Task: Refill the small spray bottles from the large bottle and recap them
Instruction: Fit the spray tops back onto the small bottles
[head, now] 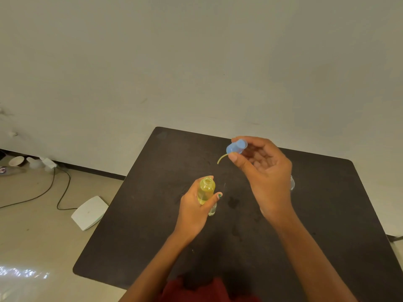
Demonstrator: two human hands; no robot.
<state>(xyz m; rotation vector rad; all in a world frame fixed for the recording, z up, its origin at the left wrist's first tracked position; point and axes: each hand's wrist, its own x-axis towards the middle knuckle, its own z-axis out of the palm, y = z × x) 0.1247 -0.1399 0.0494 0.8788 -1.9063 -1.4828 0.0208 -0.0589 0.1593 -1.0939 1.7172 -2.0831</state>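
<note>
A: Where's the cap?
B: The right hand (260,168) pinches the blue spray cap (236,146), tube trailing down-left; the left hand (194,209) grips the small bottle (206,190) upright, open mouth below-left of the cap.
A: So the right hand is nearer; lower it.

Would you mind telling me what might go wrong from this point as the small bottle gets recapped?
1. The small clear bottle of yellow liquid is uncapped in the left hand; a tilt could spill it onto the dark table.
2. The blue spray cap, pinched by the right hand, trails a thin curved tube that may miss the narrow neck or drip.
</note>
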